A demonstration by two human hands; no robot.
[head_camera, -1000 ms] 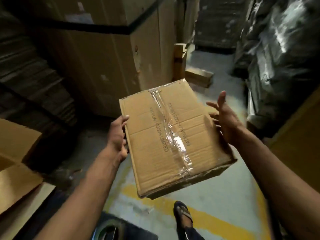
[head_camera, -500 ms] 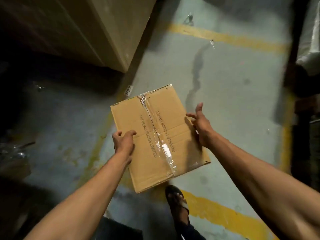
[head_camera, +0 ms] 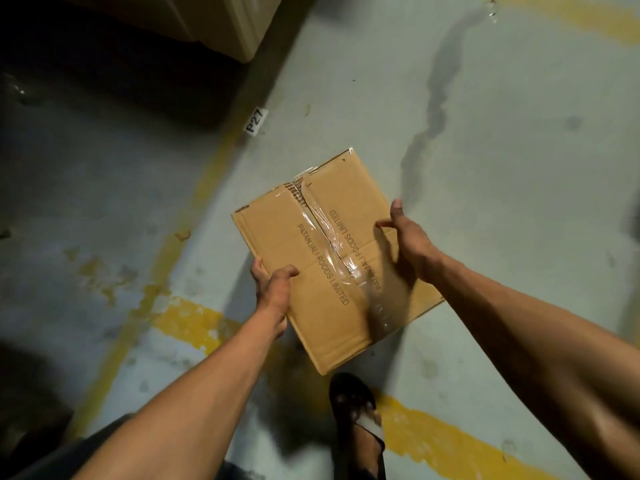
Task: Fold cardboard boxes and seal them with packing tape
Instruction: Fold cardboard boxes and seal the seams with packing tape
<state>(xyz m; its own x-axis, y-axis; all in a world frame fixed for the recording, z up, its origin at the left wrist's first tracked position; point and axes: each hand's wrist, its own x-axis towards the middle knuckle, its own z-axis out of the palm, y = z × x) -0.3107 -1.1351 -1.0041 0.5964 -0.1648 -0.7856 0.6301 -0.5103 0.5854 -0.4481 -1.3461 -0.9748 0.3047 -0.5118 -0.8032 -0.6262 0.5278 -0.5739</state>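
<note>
Box (head_camera: 322,271) is folded, its centre seam already covered by clear tape (head_camera: 332,244), held over the concrete floor (head_camera: 485,168). Left hand (head_camera: 272,289) pinches its near-left edge, thumb on top; right hand (head_camera: 407,240) is spread, fingers loose, beside the right edge. Looks like put-down stage: next needs a level lowering to the floor, then left-hand release.

A pale grey concrete floor (head_camera: 485,168) fills the frame, crossed by worn yellow painted lines (head_camera: 194,199). A small white "P27" label (head_camera: 256,121) lies upper centre. Tan cardboard cartons (head_camera: 221,22) stand upper left above deep shadow. A dark wet streak (head_camera: 436,98) runs upper right.
</note>
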